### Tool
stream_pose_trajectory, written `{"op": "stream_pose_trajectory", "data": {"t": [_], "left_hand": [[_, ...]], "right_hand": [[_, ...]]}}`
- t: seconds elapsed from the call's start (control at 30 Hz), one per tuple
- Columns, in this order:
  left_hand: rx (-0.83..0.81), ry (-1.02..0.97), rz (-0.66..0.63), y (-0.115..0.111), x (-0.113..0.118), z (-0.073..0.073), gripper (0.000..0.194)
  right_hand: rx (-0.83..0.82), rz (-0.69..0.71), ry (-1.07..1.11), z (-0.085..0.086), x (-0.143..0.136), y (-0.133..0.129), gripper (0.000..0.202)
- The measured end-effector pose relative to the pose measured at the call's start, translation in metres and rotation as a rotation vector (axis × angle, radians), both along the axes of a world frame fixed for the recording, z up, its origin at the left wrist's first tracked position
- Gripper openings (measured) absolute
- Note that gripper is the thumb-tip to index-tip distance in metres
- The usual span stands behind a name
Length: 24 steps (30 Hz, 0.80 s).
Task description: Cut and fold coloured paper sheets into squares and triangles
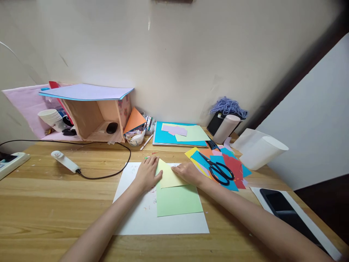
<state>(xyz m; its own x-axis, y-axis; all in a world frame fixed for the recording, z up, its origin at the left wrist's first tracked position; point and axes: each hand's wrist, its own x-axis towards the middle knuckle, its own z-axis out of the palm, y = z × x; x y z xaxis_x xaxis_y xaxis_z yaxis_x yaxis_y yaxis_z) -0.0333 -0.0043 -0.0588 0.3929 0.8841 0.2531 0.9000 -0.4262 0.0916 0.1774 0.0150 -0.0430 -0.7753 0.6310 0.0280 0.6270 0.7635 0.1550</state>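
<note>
White sheet (180, 226), lower centre of the frame, flat on the wooden table (68, 211). Green paper (180, 202) on top, no crease visible in its exposed part. Yellow paper (170, 180), mid-frame, overlaps the green; upper right edge slants, whether folded or cut cannot be told.

Left hand (147, 174): spread, palm down at the yellow paper's left edge, grasping nothing visible. Right hand (189, 173): fingers curled, fingertips at the slanted edge; pinch or press, cannot tell.

Progress, judged: yellow piece partly shaped, hands at it; green unworked where visible. Scissors (212, 165), right of centre, out of hand on coloured scraps (233, 163). Farther back: blue sheet (162, 140) under loose pieces, upper centre; cardboard box (89, 114), upper left.
</note>
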Motion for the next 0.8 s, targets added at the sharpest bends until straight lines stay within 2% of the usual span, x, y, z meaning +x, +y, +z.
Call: {"op": "stream_pose_trajectory", "data": {"t": [0.27,0.47,0.67,0.8], "left_hand": [[-0.009,-0.028,-0.02,0.002,0.0,0.0,0.053],[-0.004,-0.043,-0.031,0.001,0.001,0.002,0.051],[0.002,-0.032,-0.037,0.002,0.001,0.001,0.051],[-0.004,-0.034,-0.036,0.002,0.001,0.0,0.053]], "right_hand": [[0.083,0.0,0.141,-0.014,0.035,-0.026,0.023],[0.044,-0.035,0.226,-0.022,0.061,-0.044,0.023],[0.074,-0.027,0.223,-0.021,0.079,-0.064,0.029],[0.012,-0.092,0.31,-0.015,0.082,-0.073,0.026]]}}
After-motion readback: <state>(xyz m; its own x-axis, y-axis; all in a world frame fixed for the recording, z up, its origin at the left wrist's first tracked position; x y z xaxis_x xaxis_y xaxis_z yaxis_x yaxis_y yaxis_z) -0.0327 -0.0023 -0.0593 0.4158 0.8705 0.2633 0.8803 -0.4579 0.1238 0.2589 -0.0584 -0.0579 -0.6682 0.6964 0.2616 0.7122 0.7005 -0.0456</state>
